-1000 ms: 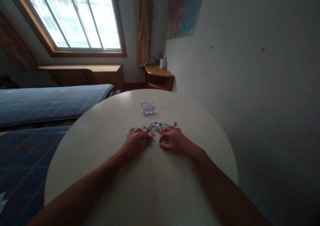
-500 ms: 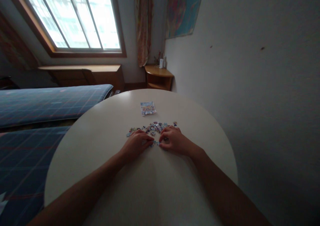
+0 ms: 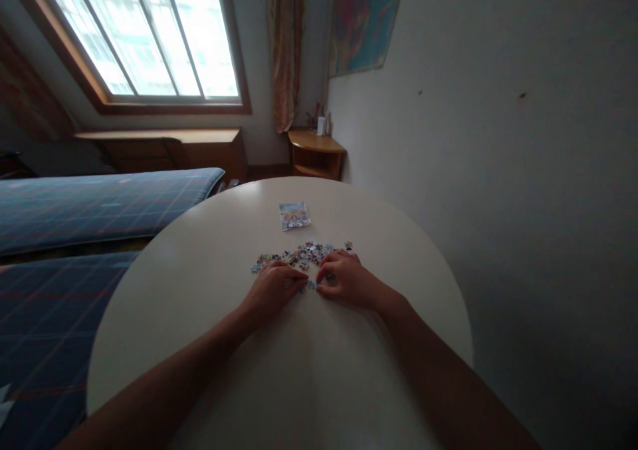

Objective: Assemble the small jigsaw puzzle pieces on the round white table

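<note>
Between my two hands, small light-blue jigsaw pieces [image 3: 312, 284] lie on the round white table [image 3: 299, 377]. My left hand [image 3: 278, 286] is closed, its thumb and fingertips pressed on a jigsaw piece at the left of these. From the other side my right hand [image 3: 343, 280] pinches a jigsaw piece, fingers curled with a gap inside the curl. The held pieces are mostly hidden by the fingertips. Just beyond the hands spreads a loose heap of mixed jigsaw pieces [image 3: 305, 253], partly covered by both hands.
A small picture sheet [image 3: 294, 216] lies on the table behind the heap. One stray jigsaw piece [image 3: 349, 245] sits right of it. A bed with a plaid cover [image 3: 100, 204] stands to the left. At the right is a white wall [image 3: 498, 191]; a corner shelf [image 3: 317, 142] stands behind.
The gap between the jigsaw pieces at my fingertips looks smaller, the right piece now against the left ones. Otherwise both hands hold nearly the same place.
</note>
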`<state>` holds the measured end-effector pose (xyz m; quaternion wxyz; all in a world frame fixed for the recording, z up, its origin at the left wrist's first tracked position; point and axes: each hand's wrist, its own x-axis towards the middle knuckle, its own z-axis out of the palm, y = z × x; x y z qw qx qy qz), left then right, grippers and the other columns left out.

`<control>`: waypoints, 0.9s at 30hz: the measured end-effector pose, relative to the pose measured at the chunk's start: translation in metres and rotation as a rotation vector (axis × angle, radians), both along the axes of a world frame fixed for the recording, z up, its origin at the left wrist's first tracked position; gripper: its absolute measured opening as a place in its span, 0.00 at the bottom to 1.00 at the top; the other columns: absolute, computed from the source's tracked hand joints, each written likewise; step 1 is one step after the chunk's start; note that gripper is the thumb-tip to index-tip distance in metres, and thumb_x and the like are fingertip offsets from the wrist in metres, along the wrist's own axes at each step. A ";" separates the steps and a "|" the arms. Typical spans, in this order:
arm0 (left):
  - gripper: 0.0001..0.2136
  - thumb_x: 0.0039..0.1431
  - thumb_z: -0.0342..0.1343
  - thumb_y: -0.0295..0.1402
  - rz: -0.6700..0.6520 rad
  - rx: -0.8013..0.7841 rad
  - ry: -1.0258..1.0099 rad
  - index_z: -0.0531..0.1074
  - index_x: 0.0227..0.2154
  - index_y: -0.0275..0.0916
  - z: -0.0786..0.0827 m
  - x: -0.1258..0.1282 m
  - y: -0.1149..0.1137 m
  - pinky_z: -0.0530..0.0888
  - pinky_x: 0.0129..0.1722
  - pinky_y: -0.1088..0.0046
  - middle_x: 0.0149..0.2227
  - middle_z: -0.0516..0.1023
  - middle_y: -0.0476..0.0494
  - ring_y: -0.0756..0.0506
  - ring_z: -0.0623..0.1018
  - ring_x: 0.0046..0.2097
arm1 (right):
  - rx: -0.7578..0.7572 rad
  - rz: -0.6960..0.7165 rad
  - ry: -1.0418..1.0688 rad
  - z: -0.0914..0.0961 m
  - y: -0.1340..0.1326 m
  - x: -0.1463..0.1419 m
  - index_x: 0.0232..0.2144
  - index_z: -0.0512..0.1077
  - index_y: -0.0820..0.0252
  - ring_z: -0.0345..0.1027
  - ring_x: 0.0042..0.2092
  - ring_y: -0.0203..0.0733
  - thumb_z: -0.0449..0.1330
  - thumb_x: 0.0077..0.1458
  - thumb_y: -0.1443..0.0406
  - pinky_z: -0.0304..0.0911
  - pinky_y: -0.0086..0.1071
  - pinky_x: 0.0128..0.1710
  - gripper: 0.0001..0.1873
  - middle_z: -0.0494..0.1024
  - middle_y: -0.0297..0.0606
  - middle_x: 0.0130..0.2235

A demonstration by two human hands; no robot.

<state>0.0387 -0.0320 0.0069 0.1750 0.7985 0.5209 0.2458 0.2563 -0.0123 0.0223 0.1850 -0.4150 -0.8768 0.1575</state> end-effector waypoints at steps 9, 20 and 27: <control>0.08 0.59 0.58 0.30 0.004 0.044 0.010 0.82 0.35 0.43 0.003 0.006 -0.004 0.70 0.51 0.62 0.36 0.84 0.46 0.42 0.78 0.43 | 0.006 0.003 -0.017 0.004 -0.002 -0.001 0.34 0.80 0.53 0.65 0.50 0.48 0.68 0.51 0.62 0.51 0.44 0.54 0.06 0.78 0.38 0.42; 0.07 0.60 0.58 0.29 -0.049 0.177 0.072 0.82 0.31 0.41 0.003 0.008 -0.007 0.70 0.48 0.63 0.33 0.82 0.44 0.41 0.75 0.42 | 0.011 0.032 -0.046 0.006 0.000 -0.001 0.31 0.81 0.51 0.66 0.49 0.46 0.68 0.51 0.64 0.50 0.42 0.52 0.03 0.80 0.35 0.39; 0.08 0.61 0.57 0.30 -0.063 0.166 0.100 0.82 0.34 0.42 0.003 0.008 -0.008 0.70 0.48 0.62 0.35 0.82 0.44 0.41 0.75 0.43 | 0.024 0.058 -0.035 0.003 0.002 0.000 0.31 0.81 0.51 0.67 0.48 0.46 0.68 0.52 0.64 0.51 0.41 0.52 0.03 0.81 0.36 0.38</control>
